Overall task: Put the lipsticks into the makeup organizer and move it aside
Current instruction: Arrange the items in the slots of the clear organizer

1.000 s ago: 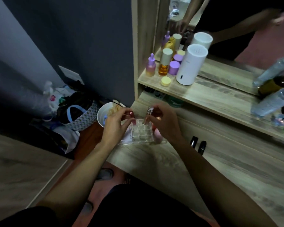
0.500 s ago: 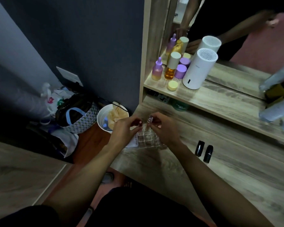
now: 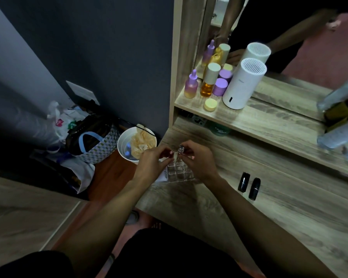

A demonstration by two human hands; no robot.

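Observation:
A clear makeup organizer (image 3: 180,173) with a grid of square slots stands near the left end of the wooden vanity top. My left hand (image 3: 152,163) pinches a dark red lipstick (image 3: 170,153) over the organizer's far left slots. My right hand (image 3: 199,161) holds a lipstick with a silver cap (image 3: 180,150) upright, its lower end down in a far slot. Two black lipsticks (image 3: 249,185) lie side by side on the vanity to the right of the organizer, apart from both hands.
A shelf (image 3: 249,121) above the vanity top carries purple and amber bottles (image 3: 207,83), a white cylinder (image 3: 243,85) and clear bottles at the far right. Behind it is a mirror. On the floor to the left stand a white bin (image 3: 127,145) and a bag (image 3: 92,139).
Both hands have lowered their lipsticks closer to the organizer's slots. The camera view has shifted, so everything sits further right in the frame.

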